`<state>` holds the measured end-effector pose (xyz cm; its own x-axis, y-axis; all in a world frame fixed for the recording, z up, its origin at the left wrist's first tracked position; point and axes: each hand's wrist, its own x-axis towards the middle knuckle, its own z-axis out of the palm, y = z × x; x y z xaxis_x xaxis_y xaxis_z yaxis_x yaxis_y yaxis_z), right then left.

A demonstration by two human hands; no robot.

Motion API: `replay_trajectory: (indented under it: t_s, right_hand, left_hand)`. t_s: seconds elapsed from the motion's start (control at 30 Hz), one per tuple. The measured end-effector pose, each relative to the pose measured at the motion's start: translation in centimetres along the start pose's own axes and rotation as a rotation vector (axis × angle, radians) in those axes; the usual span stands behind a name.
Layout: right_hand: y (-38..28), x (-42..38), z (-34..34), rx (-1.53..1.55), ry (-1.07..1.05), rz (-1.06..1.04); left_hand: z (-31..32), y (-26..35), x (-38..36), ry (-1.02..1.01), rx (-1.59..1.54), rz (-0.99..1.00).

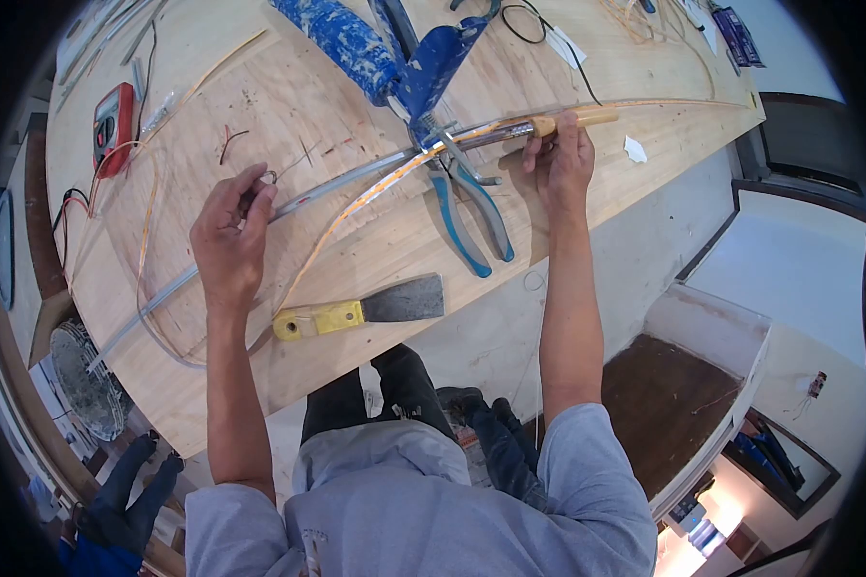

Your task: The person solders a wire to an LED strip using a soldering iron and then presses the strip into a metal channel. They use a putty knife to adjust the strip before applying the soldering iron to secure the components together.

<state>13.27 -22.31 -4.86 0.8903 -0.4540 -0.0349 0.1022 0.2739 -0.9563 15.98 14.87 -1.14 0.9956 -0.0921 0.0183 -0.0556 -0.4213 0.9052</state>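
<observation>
My left hand (pixel 233 226) has its fingers pinched on a thin wire (pixel 293 171) above the long metal strip (pixel 342 180). My right hand (pixel 561 159) is closed around the wooden handle (pixel 587 116) of a slim tool, whose dark shaft points left along the strip. An orange-and-white LED strip (pixel 380 186) curves between the hands. Pliers with blue-grey handles (pixel 470 216) lie open beneath the strips. Behind them a blue, plaster-stained clamp (pixel 423 87) stands over the strips. Nearer my body, a yellow-handled scraper (pixel 356 313) rests at the table edge.
A red multimeter (pixel 114 130) with leads lies at the left of the wooden table (pixel 202 404). Wire scraps (pixel 229 142) are near it. A torn white piece (pixel 635 149) sits at right. Another person's legs (pixel 130 490) show at lower left.
</observation>
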Motion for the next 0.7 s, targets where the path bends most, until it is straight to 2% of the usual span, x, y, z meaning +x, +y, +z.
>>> replay_trajectory:
  t_s: [0.47, 0.7]
  right_hand:
    - [0.09, 0.06, -0.28, 0.055, 0.062, 0.0]
    - [0.08, -0.05, -0.31, 0.04, 0.016, -0.005]
  left_hand:
    - [-0.04, 0.03, 0.07, 0.0, -0.028, -0.027]
    - [0.13, 0.43, -0.07, -0.007, -0.016, -0.02]
